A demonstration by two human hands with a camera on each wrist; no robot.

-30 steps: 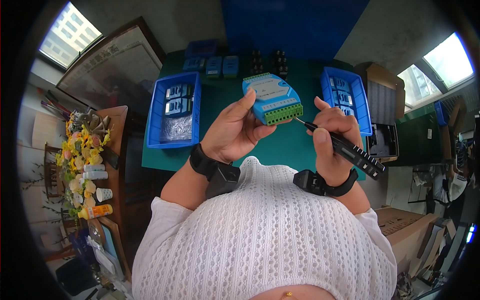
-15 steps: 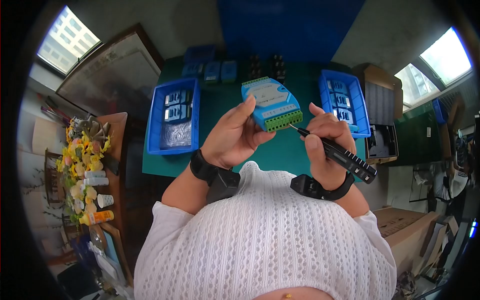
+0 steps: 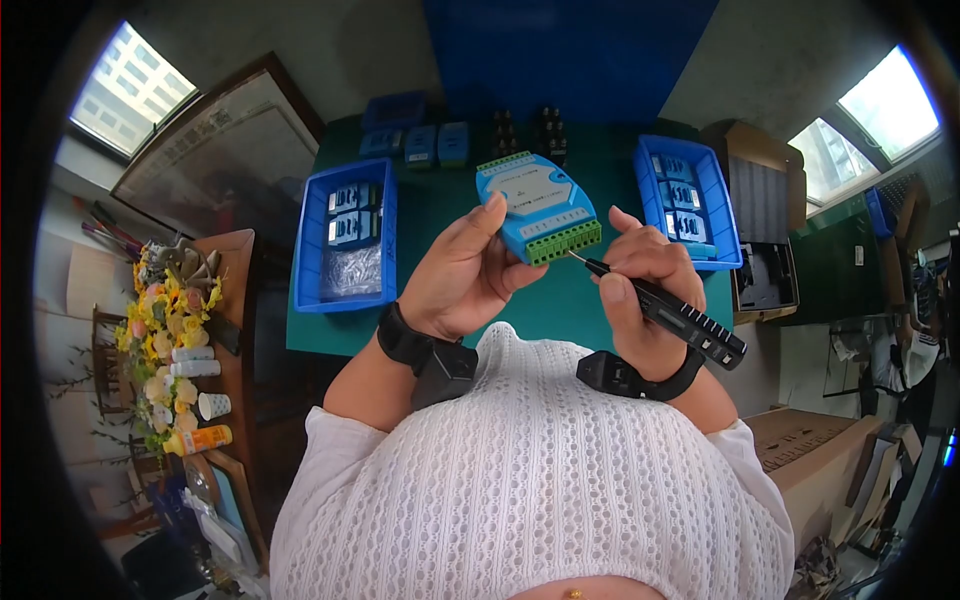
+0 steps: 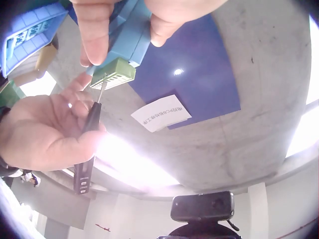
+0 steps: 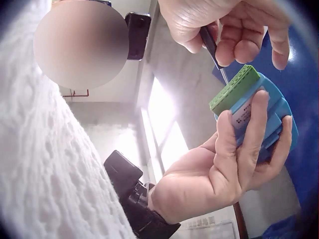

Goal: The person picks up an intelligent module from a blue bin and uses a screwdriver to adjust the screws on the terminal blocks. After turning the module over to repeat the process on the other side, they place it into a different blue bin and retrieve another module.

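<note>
My left hand [image 3: 455,270] holds a blue module [image 3: 535,190] with a grey label, thumb on top and fingers underneath. A green screw terminal block [image 3: 563,243] runs along its near edge, and another lines the far edge. In my right hand [image 3: 648,285] is a black screwdriver [image 3: 693,322] with ridges and small buttons on its handle, pinched between thumb and fingers. Its thin metal tip is at the near terminal block, as the left wrist view also shows at the green block [image 4: 113,74]. In the right wrist view, left-hand fingers [image 5: 251,129] spread across the module's underside.
A blue bin [image 3: 345,300] on the left holds modules and a clear plastic bag; another bin [image 3: 727,235] with modules stands on the right. More blue modules [image 3: 437,147] and black parts [image 3: 530,135] sit at the back of the green table [image 3: 430,215]. An open cardboard box [image 3: 765,235] is farther right.
The screwdriver tip has moved left along the near terminal block, away from its right end, and my right hand has moved with it. The left hand keeps its grip on the module.
</note>
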